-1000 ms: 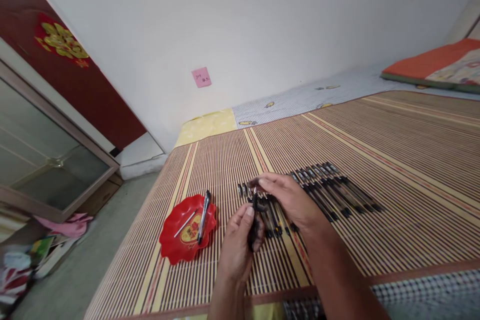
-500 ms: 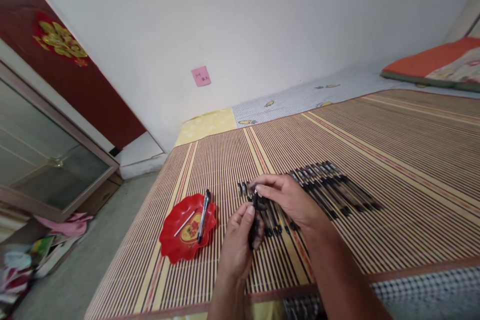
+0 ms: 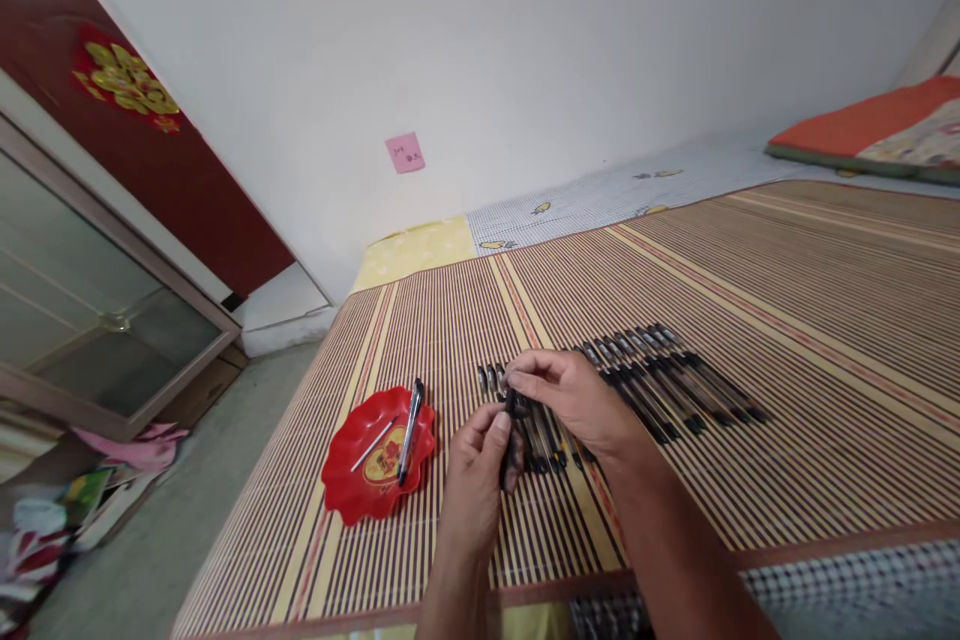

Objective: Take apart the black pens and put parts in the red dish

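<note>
My left hand [image 3: 474, 495] grips the barrel of a dark pen [image 3: 510, 450] held upright above the striped bamboo mat [image 3: 787, 320]. My right hand [image 3: 570, 400] pinches the top end of that same pen with thumb and fingertips. Just behind my hands lies a long row of dark pens [image 3: 660, 375] side by side on the mat. To the left sits a red scalloped plate [image 3: 352, 490] holding one dark pen [image 3: 409, 420] and a thin white refill [image 3: 369, 447].
The mat's front edge runs just below my forearms, with checked cloth [image 3: 825, 590] under it. An orange cushion [image 3: 870, 125] lies at the far right. Left of the bed are bare floor, a glass-fronted cabinet [image 3: 90, 320] and a pile of clothes [image 3: 45, 530]. A pink note [image 3: 405, 152] sticks to the wall.
My right hand's fingers have shifted slightly down and left on the pen's top end. My left hand stays nearly still on the barrel.
</note>
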The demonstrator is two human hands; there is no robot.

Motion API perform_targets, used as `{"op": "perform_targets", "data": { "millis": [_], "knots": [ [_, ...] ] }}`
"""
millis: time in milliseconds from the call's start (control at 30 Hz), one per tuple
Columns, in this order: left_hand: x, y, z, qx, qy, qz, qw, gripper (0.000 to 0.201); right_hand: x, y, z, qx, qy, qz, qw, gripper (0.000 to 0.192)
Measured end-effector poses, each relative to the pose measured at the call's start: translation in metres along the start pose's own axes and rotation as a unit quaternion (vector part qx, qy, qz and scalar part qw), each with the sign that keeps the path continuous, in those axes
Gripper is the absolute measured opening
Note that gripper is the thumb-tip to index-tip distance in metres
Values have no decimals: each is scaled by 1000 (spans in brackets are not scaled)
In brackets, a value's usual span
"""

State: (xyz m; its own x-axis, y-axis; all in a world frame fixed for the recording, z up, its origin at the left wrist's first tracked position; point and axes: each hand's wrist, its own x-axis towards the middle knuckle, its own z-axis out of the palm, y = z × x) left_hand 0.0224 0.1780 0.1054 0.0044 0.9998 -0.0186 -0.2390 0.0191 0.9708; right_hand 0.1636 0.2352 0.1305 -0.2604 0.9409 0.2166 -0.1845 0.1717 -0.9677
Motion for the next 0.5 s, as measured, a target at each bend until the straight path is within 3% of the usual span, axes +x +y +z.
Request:
{"op": "perform_targets", "data": {
  "millis": [100,200,300,400,500],
  "knots": [
    [-2,5,0,101,59,64,991,25,2,3,5,-3,26,-14,1000,26],
    [-5,10,1,196,107,137,965,18,3,6,13,-9,43,-25,999,26],
    [-4,14,-4,205,139,164,955,16,6,8,20,-8,57,-31,998,25],
    [-1,23,-22,183,181,158,953,18,7,13,21,-2,41,-34,999,27],
    [2,35,-52,141,220,131,956,26,8,23,18,-92,34,-27,995,30]
  ]
}}
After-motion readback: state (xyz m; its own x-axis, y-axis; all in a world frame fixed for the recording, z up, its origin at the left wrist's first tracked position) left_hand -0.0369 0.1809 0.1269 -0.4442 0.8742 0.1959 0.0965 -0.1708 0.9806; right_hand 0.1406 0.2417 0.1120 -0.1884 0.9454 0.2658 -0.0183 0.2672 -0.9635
